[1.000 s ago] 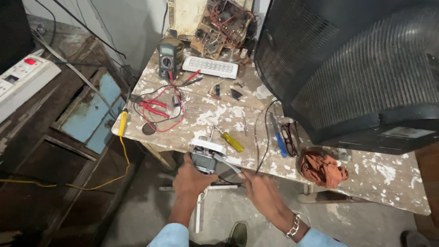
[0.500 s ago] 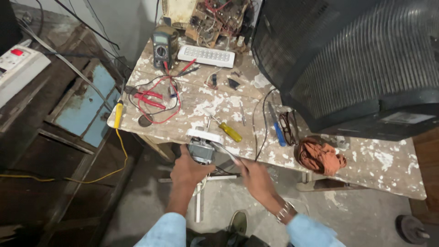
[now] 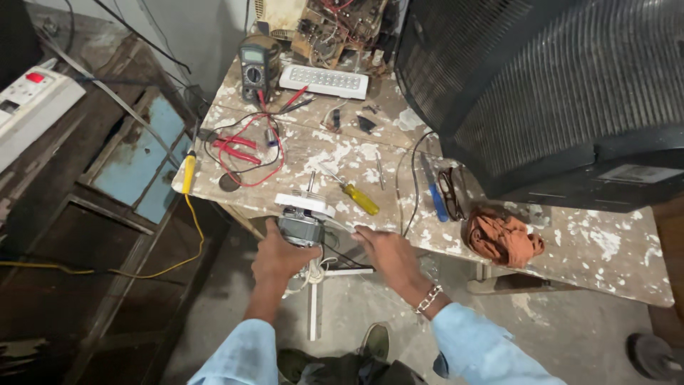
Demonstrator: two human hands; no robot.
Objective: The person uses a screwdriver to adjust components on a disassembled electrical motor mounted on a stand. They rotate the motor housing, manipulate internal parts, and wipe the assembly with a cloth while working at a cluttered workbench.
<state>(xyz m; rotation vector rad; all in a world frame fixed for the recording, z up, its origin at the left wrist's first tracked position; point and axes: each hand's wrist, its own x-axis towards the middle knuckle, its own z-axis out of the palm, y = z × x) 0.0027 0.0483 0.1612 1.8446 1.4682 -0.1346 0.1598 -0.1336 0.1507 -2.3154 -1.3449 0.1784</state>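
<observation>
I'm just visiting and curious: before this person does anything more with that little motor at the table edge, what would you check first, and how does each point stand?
1. Left hand grips the small motor: ok.
2. Motor backed by the table: not ok, it sits at the very edge.
3. Right hand free: ok, open beside the motor.
4. Yellow-handled screwdriver close by: ok, lying just beyond the motor.
5. Red and black leads apart from the motor: ok.
6. Motor's wires unplugged: cannot tell, they drop out of sight below.

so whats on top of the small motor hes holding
A white plate sits on top of the motor, with a thin metal shaft sticking up. The left hand covers the motor's lower part.
</observation>
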